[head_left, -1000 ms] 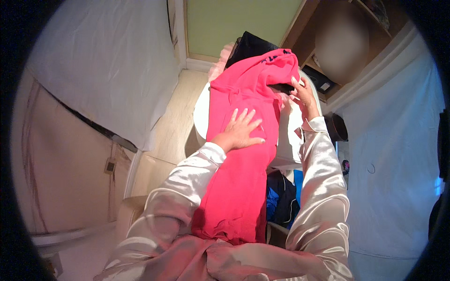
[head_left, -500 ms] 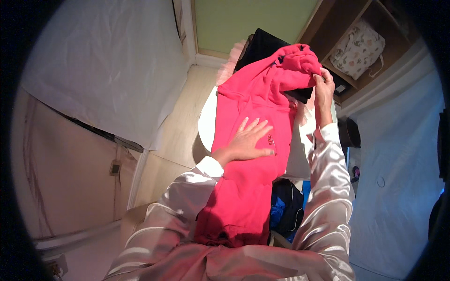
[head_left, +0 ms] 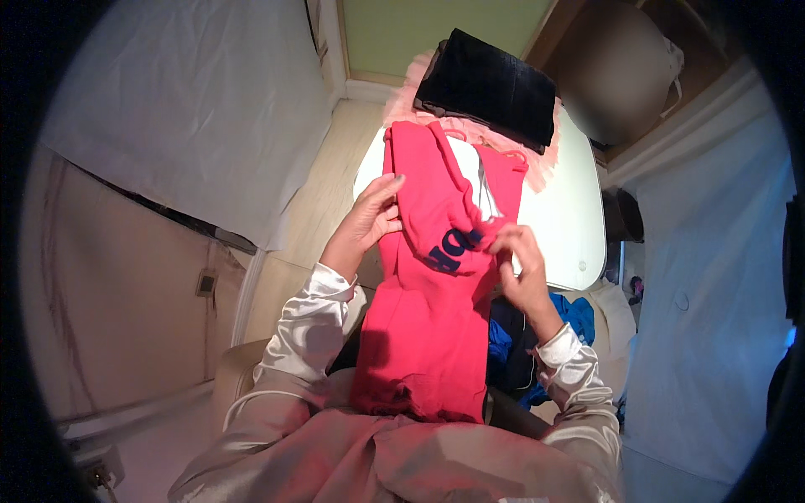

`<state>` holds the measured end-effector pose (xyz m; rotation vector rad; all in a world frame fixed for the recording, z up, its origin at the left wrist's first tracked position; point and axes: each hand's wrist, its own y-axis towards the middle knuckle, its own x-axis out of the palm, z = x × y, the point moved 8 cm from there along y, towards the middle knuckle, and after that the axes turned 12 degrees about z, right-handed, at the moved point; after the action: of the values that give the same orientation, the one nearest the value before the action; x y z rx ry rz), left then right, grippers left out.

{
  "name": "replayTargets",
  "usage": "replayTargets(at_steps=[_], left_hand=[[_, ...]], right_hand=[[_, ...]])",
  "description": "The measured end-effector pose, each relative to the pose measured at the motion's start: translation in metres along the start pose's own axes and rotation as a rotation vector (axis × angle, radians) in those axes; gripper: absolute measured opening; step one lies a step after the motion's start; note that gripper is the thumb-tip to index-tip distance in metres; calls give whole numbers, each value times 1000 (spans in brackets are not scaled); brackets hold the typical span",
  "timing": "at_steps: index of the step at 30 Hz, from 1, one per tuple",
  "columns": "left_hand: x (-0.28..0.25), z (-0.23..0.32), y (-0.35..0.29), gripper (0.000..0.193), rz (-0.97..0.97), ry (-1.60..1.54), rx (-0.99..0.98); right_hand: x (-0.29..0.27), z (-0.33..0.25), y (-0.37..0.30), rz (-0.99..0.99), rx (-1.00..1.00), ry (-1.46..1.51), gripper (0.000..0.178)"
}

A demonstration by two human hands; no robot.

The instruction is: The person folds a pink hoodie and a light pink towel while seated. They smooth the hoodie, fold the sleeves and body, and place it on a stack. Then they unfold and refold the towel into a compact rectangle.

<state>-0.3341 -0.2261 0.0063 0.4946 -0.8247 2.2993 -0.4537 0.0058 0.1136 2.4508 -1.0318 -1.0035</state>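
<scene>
A long bright red garment (head_left: 428,318) of sweatshirt-like cloth stretches from my lap onto the white table, dark printing at its middle. Whether it is a top or trousers, I cannot tell. My left hand (head_left: 373,214) touches its left edge, thumb apart from the fingers. At the garment's right side, my right hand (head_left: 521,264) pinches a fold of it, fingertips slightly blurred. The far part lies in two red strips with white showing between them.
A folded black velvety cloth (head_left: 490,88) lies on ruffled pink fabric (head_left: 541,172) at the far end of the white table (head_left: 574,226). Blue and dark clothes (head_left: 574,317) are heaped below its right side. White sheeting (head_left: 193,109) hangs at left, and a shelf stands far right.
The bunched far end of the red garment has come back toward me, uncovering the black cloth. My right hand has moved nearer with it; my left has left the garment's middle for its left edge.
</scene>
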Motion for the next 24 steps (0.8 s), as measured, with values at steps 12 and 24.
replayTargets(at_steps=[12,24], left_hand=[[7,-18,-3,36,-20,-122,16],[-22,-25,-38,38,269,637,230]], right_hand=[[7,18,34,-119,72,-89,31],[4,24,80,-97,42,-544,36]])
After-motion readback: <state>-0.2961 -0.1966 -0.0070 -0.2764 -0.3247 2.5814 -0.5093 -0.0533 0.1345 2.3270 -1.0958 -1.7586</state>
